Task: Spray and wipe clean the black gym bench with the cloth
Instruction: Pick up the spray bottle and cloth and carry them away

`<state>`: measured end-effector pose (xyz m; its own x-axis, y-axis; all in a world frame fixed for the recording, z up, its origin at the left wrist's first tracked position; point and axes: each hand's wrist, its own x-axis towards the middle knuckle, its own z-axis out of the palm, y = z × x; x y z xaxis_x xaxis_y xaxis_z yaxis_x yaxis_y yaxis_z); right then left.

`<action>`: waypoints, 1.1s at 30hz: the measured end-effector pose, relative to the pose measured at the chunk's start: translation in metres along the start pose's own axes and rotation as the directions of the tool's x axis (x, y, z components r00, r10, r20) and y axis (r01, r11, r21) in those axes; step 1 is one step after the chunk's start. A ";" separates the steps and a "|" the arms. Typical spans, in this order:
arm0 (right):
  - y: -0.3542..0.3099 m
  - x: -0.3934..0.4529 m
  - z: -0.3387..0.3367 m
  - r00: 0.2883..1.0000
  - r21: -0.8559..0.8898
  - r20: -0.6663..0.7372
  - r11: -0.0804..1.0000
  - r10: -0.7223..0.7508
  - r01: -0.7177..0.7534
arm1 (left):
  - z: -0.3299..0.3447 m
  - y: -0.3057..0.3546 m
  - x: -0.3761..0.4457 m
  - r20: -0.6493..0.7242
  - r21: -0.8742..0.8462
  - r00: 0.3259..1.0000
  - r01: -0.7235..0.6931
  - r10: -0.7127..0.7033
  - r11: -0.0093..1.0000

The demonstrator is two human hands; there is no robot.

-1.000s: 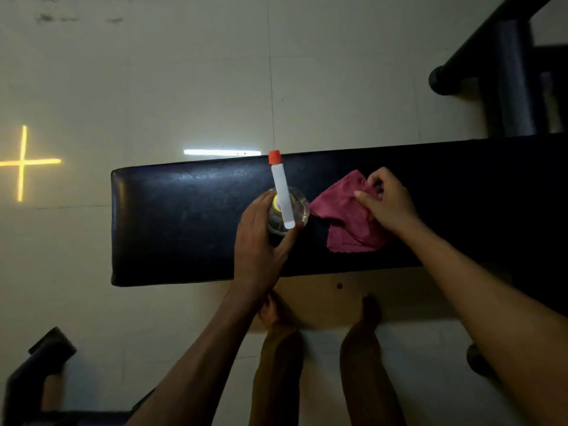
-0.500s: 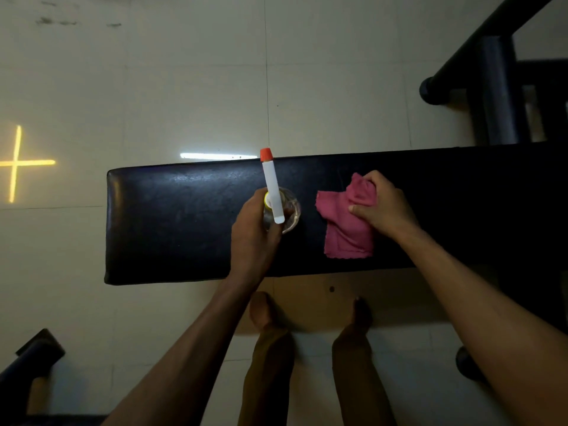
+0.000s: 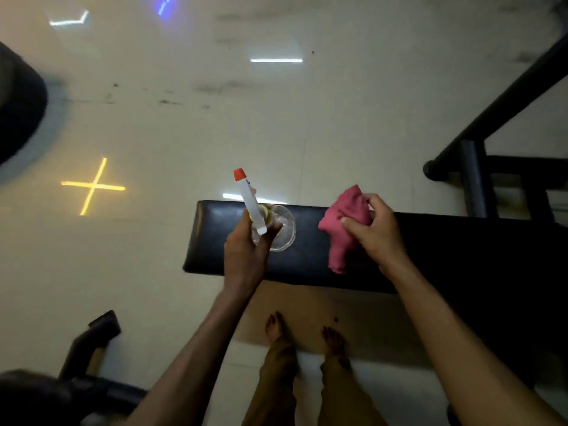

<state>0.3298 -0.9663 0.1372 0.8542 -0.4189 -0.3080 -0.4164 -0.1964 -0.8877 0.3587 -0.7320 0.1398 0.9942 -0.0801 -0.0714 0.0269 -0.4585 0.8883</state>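
The black gym bench [image 3: 310, 262] runs across the middle of the view, its left end near the centre. My left hand [image 3: 242, 253] grips a clear spray bottle [image 3: 281, 230] with a white head and an orange nozzle tip, held over the bench's left part. My right hand [image 3: 373, 232] holds a bunched pink cloth [image 3: 341, 229] lifted over the bench, its lower end hanging toward the padding. Whether the cloth touches the bench is unclear.
A black metal frame [image 3: 473, 167] stands at the right behind the bench. Dark equipment sits at the left edge [image 3: 18, 99] and lower left [image 3: 92, 339]. My bare feet [image 3: 307, 330] stand on a brown mat below the bench. Pale tiled floor with light reflections lies beyond.
The view has tilted up and shifted, showing more floor. My right hand has gathered the pink cloth and raised it off the bench. The bottle stays in my left hand.
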 end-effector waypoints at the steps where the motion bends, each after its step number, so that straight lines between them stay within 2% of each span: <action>1: -0.021 -0.009 -0.001 0.999 0.007 0.031 1.000 -0.025 0.025 | -0.013 0.017 -0.008 -0.045 -0.007 0.999 0.009 -0.009 1.000; 4: -0.082 -0.031 0.003 0.986 -0.021 0.109 0.992 -0.124 0.127 | -0.057 0.055 -0.034 -0.191 -0.020 0.981 0.032 -0.035 0.999; 9: -0.166 -0.066 0.027 0.923 -0.055 0.252 0.948 -0.292 0.315 | -0.128 0.090 -0.079 -0.434 0.021 0.901 0.001 0.008 1.000; 12: -0.215 -0.104 0.060 0.844 -0.016 0.379 0.910 -0.378 0.415 | -0.179 0.104 -0.119 -0.550 0.067 0.835 0.049 -0.004 0.997; 17: -0.268 -0.178 0.132 0.688 0.100 0.547 0.853 -0.478 0.513 | -0.264 0.094 -0.186 -0.730 0.021 0.680 0.124 -0.069 0.992; 21: -0.288 -0.253 0.199 0.577 0.165 0.633 0.818 -0.517 0.552 | -0.332 0.077 -0.244 -0.811 -0.009 0.575 0.171 -0.107 0.985; 27: -0.298 -0.370 0.312 0.421 0.218 0.719 0.754 -0.553 0.620 | -0.431 0.032 -0.333 -0.872 0.030 0.481 0.239 -0.092 0.971; 29: -0.298 -0.404 0.344 0.387 0.239 0.735 0.747 -0.556 0.620 | -0.462 0.011 -0.358 -0.897 0.054 0.434 0.302 -0.087 0.952; 33: -0.292 -0.453 0.401 0.346 0.246 0.777 0.760 -0.525 0.602 | -0.507 -0.026 -0.401 -0.935 -0.013 0.328 0.353 -0.137 0.936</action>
<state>0.1891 -0.3639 0.3988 0.7565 0.6472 0.0939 0.2740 -0.1833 -0.9441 0.0118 -0.2392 0.3749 0.4198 0.8637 0.2789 0.3770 -0.4455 0.8120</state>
